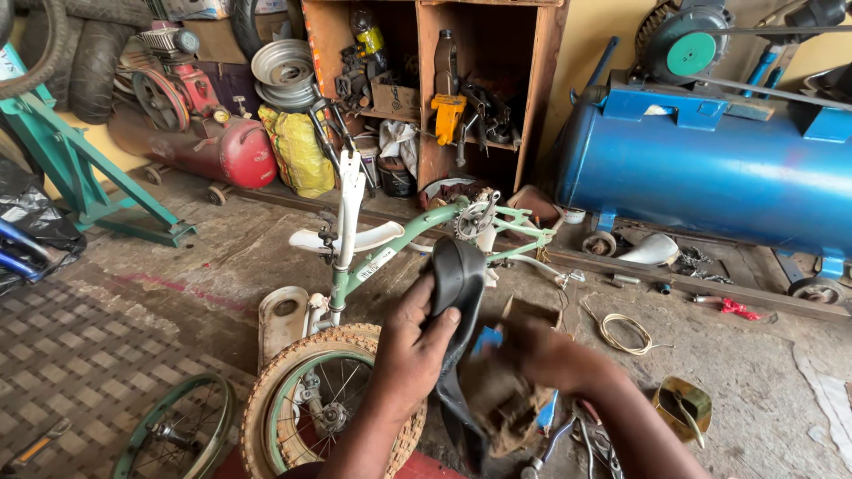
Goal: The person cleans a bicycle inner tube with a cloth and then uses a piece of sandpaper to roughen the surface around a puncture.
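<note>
Black saddle gripped upright, left hand; right hand blurred.

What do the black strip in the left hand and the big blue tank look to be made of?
Black strip: probably rubber, like an inner tube; matte, curving limply over the left hand. Blue tank: likely painted steel; glossy blue with highlights, bracket feet and small wheels. The right hand is too blurred to judge what it holds.

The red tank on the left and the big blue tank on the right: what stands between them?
In the head view, between the red tank and the blue tank stand a yellow sack and a wooden shelf crammed with tools and parts.
</note>
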